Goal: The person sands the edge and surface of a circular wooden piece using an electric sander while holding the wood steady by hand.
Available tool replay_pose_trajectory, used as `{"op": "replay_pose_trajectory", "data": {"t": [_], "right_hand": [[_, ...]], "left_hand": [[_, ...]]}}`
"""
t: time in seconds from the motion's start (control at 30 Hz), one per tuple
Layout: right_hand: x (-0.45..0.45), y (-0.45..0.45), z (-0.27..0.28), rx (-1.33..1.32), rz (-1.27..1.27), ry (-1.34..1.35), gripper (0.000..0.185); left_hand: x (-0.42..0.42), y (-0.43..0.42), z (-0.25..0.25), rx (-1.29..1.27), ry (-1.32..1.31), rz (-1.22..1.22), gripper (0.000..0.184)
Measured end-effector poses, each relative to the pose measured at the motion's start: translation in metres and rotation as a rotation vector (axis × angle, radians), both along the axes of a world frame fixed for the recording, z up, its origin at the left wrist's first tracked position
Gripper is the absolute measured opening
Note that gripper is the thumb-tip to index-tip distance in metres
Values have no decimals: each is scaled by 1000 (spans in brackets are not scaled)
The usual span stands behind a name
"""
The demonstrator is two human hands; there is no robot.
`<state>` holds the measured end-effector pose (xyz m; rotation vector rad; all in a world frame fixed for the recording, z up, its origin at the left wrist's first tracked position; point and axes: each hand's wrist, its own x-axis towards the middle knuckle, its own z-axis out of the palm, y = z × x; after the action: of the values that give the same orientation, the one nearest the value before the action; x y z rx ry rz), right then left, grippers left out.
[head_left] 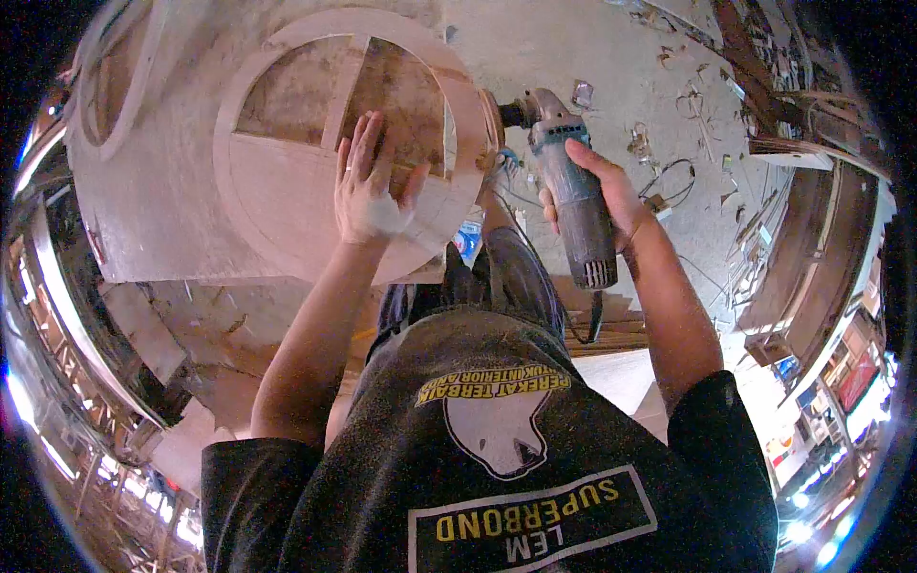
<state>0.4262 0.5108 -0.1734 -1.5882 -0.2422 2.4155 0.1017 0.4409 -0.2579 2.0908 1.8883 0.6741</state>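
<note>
A round wooden frame (253, 196) lies on a workbench, with a crossbar and openings in its far half. My left hand (373, 196) rests on its near part, fingers stretched out and reaching over the crossbar. In my right hand (611, 191) is an angle grinder (573, 181), gripped around its grey-blue body. The grinder's disc (492, 119) stands edge-on at the right rim of the round frame, touching or very close to it. A dark power cord (597, 320) leaves the back end of the grinder.
Another curved wooden piece (91, 134) lies at the left of the bench (158, 229). Scraps and cable litter the concrete floor (669, 105) at right. Planks (831, 239) stand along the far right. A small blue-white packet (468, 239) shows near my legs.
</note>
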Motion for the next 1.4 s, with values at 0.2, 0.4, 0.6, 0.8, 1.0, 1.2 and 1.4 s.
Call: {"op": "replay_pose_trajectory", "data": {"t": [0.2, 0.4, 0.6, 0.8, 1.0, 1.2, 1.4], "right_hand": [[-3, -48, -1, -45, -87, -11, 66], [-9, -88, -2, -5, -160, -30, 65], [-12, -121, -4, 9, -173, -71, 65], [-4, -118, 1, -44, -219, -28, 71], [-2, -48, 9, 62, -77, -14, 68], [-5, 3, 4, 22, -34, -18, 63], [0, -8, 2, 39, 6, -4, 64]], "left_hand": [[-1, -4, 1, -26, 42, -19, 59], [-4, -3, -1, -60, 83, -48, 61], [-5, -5, -8, -28, 47, -49, 58], [-6, -5, -11, -7, 58, -29, 61], [-1, -5, -1, -33, 46, 2, 61], [2, -6, 4, -7, -9, 20, 60], [1, -4, 1, -6, -28, 17, 61]]}}
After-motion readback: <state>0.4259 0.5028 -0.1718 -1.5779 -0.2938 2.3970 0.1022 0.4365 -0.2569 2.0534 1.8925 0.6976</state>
